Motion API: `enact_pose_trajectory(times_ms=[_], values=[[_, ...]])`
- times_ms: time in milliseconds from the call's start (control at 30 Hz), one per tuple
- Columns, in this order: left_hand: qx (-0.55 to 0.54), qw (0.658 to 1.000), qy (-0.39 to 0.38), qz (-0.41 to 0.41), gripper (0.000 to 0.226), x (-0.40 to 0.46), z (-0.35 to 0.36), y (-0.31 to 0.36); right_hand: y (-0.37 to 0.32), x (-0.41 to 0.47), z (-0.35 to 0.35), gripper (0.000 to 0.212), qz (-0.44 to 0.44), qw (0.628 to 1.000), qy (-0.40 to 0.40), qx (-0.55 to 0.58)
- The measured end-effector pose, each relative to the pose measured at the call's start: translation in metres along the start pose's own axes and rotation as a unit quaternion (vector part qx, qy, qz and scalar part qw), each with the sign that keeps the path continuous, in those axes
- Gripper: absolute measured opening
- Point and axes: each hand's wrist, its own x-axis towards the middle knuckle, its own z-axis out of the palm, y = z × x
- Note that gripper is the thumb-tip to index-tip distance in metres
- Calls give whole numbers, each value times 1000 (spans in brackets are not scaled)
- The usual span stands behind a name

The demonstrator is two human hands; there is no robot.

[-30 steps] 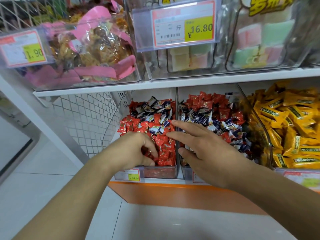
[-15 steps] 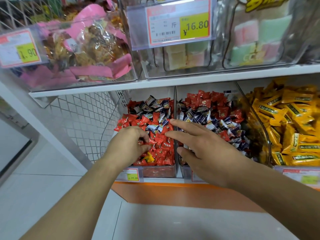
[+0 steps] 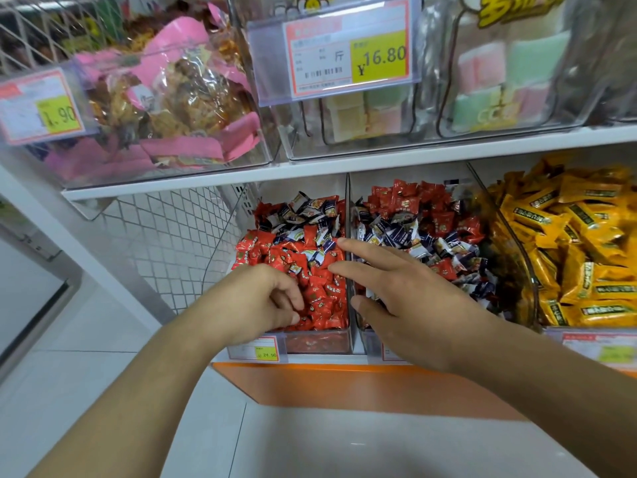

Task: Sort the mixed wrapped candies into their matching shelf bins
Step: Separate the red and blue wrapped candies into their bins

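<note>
The left hand [image 3: 262, 298] digs into the red candies [image 3: 320, 298] directly under it, fingers curled; whether it has one pinched I cannot tell. The right hand [image 3: 406, 298] hovers flat and spread across the clear divider [image 3: 349, 236], holding nothing. Blue-and-white candies [image 3: 396, 232] lie mixed just beyond both sets of fingertips, so a hasty grab could drag strays across. Yellow candies [image 3: 586, 243] sit off to the right.

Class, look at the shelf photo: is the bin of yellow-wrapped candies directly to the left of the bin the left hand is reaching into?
No: the yellow-wrapped candies sit at the far right, while the left hand works in the leftmost candy bin.
</note>
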Motion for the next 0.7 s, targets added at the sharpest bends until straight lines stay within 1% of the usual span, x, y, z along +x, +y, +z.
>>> enact_pose_trajectory(times_ms=[67, 167, 333, 433, 500, 633, 700], values=[[14, 999, -26, -15, 18, 4, 2, -4, 0, 0, 0, 50, 0, 1000, -2, -1], [33, 998, -32, -32, 32, 13, 3, -9, 0, -1, 0, 50, 0, 1000, 2, 0], [77, 996, 4, -36, 42, 21, 11, -11, 1, -1, 1, 51, 1, 1000, 4, -7], [95, 994, 6, -45, 51, 25, 15, -15, 0, -1, 0, 52, 1, 1000, 0, -7], [111, 993, 1, -31, 49, 27, 16, -18, -1, -1, 0, 52, 2, 1000, -1, -6], [139, 990, -1, 2, 39, 29, 17, -17, -1, -2, 0, 51, 3, 1000, -3, -7], [136, 991, 6, 5, 33, 29, 18, -17, -1, -2, 0, 51, 2, 1000, -4, -7]])
